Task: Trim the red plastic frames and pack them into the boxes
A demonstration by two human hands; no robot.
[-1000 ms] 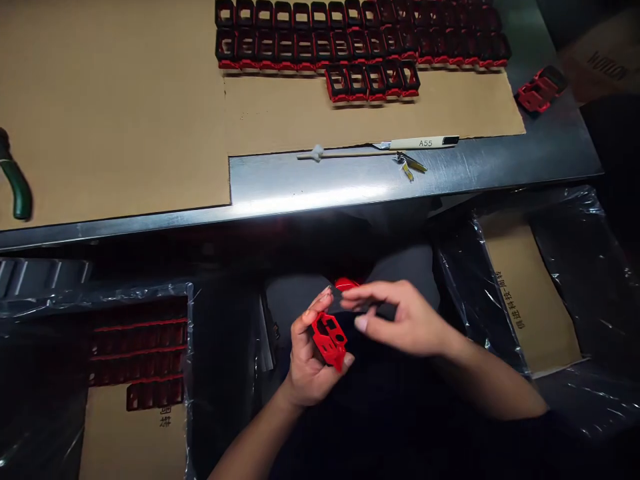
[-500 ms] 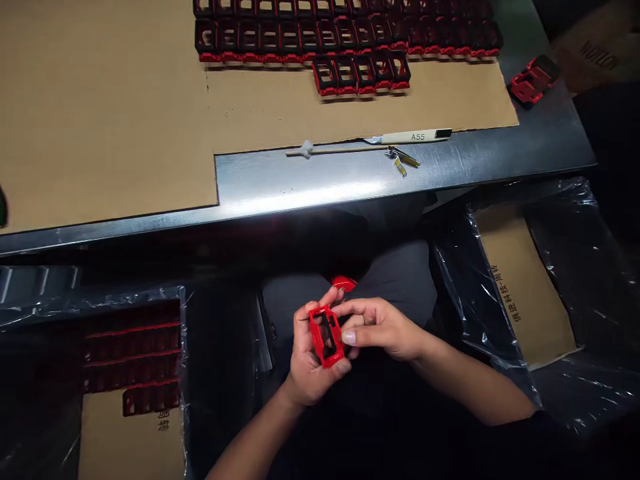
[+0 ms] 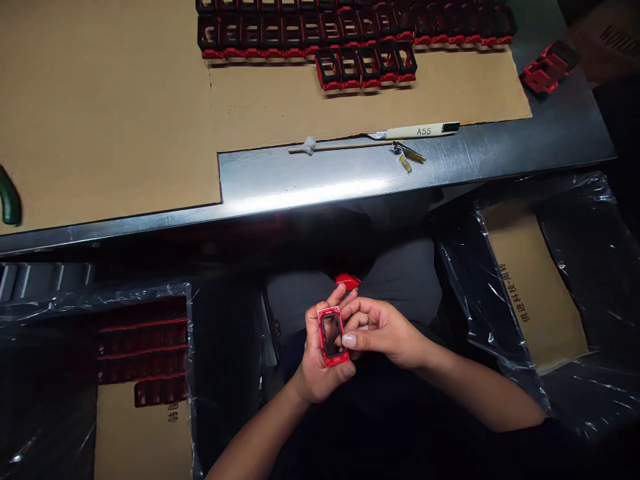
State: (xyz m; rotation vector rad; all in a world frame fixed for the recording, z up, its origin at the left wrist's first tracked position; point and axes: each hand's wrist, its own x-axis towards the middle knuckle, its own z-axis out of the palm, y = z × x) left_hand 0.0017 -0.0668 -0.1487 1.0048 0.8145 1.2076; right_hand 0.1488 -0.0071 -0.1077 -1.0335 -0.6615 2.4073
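Note:
A small red and black rectangular plastic frame [image 3: 330, 362] is held above my lap, its opening facing up toward me. My left hand [image 3: 320, 373] is closed around its left side and lower end, the thumb along the bottom edge. From the right, my right hand [image 3: 380, 333] grips the frame's right side, with the thumb on the rim and the other fingers curled behind. Some of those fingertips are hidden by the frame. Another red object [image 3: 347, 281] shows between my legs, just beyond the hands; its kind I cannot make out.
Rows of similar red and black frames [image 3: 370, 67] stand on cardboard [image 3: 125, 120] over a metal table [image 3: 300, 180]. A labelled knife [image 3: 423, 131], a cotton-tipped stick [image 3: 340, 145] and nail clippers [image 3: 410, 153] lie near its edge. Plastic-lined boxes flank me, the left one holding frames [image 3: 160, 393].
The frame has turned in my hands, so a flat red face with a black inner rim now shows. The view has shifted slightly, revealing more of a green object at the left.

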